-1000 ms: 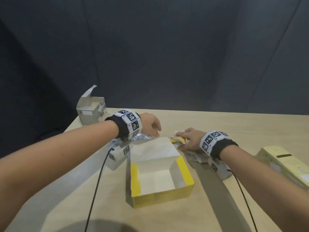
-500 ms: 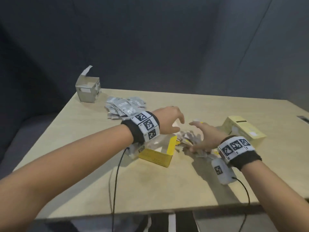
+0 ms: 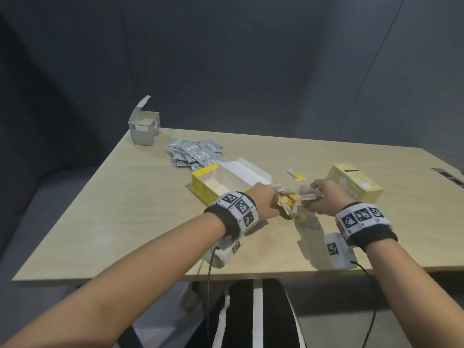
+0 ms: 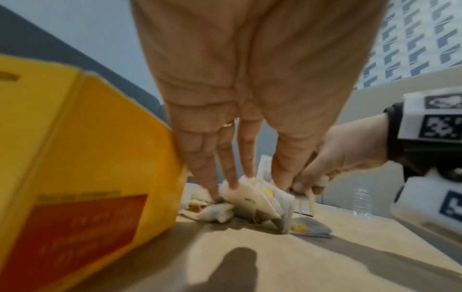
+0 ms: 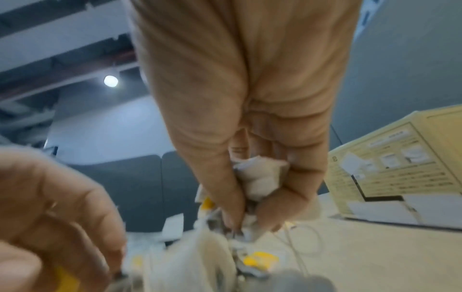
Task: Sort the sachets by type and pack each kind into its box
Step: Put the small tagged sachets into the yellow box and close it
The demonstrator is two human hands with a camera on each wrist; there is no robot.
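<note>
A heap of white tea bags with yellow tags (image 3: 292,204) lies on the table between my two hands. My left hand (image 3: 272,205) comes in from the left, and its fingers and thumb pinch part of the heap (image 4: 252,195). My right hand (image 3: 317,198) grips a crumpled bunch of tea bags (image 5: 260,177) in curled fingers. The open yellow box (image 3: 200,184) stands just left of my left hand. One tea bag (image 3: 296,175) lies apart, further back. Silver sachets (image 3: 194,154) are piled behind the yellow box. An open grey box (image 3: 144,130) stands at the far left corner.
A closed pale yellow box (image 3: 354,183) stands right behind my right hand. The wooden table (image 3: 125,222) ends close to my body. A dark wall runs behind the table, and a cable hangs from each wrist unit.
The view has pulled back from the yellow box. Both hands have closed in on the tea bag heap from either side and now hold it.
</note>
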